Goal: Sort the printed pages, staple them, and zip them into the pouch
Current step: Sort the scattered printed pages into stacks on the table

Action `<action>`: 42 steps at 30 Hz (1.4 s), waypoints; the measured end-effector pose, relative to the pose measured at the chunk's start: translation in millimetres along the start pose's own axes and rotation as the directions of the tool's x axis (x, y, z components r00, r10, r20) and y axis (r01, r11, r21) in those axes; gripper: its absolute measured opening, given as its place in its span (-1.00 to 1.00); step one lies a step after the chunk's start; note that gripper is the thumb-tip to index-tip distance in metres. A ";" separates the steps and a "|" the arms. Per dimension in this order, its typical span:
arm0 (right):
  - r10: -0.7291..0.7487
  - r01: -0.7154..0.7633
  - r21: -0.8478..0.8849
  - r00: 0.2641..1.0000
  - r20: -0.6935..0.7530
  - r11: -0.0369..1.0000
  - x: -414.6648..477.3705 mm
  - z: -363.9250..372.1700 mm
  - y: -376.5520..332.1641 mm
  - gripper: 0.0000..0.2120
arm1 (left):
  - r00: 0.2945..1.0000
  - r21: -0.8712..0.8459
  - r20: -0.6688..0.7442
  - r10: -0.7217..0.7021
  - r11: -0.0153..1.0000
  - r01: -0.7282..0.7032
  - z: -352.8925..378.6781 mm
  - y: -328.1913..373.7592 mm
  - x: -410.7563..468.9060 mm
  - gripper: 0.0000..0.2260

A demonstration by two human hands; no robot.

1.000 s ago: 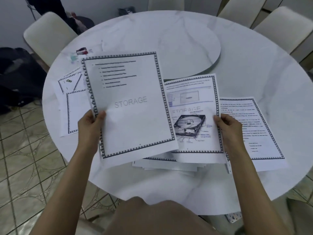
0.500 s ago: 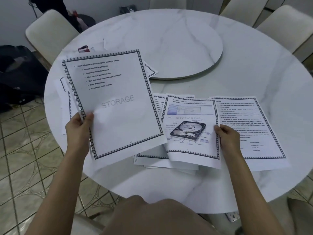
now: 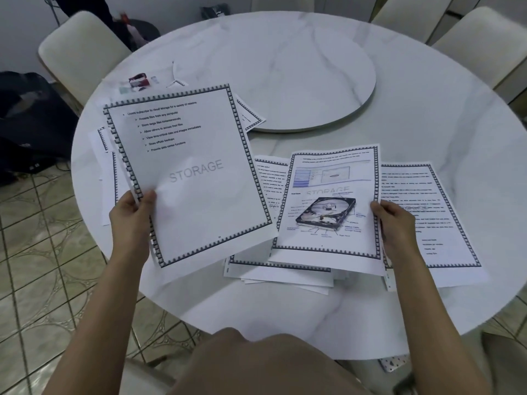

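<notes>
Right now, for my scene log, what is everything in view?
Bulleted STORAGE page: one, white, held up at left.
Hard-drive page: one, white, centre, above the stack.
Page stack: several sheets, white, near edge.
Text page: one, white, flat at right.
Other pages: few, white, far left, partly hidden.
Red item: one, blurred, far left.
Table: one, white marble, round.
Turntable: one, white, table's middle.
Chairs: four, cream, far side.
Bag: one, black, floor left.
Left hand: grips Bulleted STORAGE page.
Right hand: holds Hard-drive page.
</notes>
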State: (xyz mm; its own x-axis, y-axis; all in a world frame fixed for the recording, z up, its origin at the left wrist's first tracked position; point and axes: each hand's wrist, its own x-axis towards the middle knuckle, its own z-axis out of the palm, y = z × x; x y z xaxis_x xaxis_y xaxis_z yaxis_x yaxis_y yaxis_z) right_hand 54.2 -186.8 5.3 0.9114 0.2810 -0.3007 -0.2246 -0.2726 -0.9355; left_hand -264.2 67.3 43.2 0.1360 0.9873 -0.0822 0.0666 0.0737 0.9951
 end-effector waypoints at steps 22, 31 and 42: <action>0.059 -0.129 -0.327 0.975 -0.215 0.936 23.6 -53.4 13.3 -0.71 | 0.998 0.024 0.008 -0.057 0.998 0.057 8.2 -7.4 1.9 -0.84; 0.047 -0.100 -0.266 0.979 -0.198 0.959 16.4 -46.4 16.4 -0.69 | 0.997 0.041 0.017 -0.077 0.996 0.077 13.1 -8.8 1.2 -0.91; 0.028 -0.026 0.009 0.966 -0.257 1.000 19.8 -70.0 3.7 -0.81 | 0.986 0.077 0.128 -0.107 0.992 0.098 37.3 -14.2 -0.7 -0.87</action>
State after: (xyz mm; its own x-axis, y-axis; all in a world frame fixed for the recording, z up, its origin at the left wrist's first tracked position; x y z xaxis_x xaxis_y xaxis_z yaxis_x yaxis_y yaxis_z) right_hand 95.6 -246.7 8.9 0.9629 0.0273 -0.2686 -0.2514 -0.2719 -0.9289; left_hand -228.4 60.2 27.0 0.2530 0.9476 -0.1949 0.1553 0.1590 0.9750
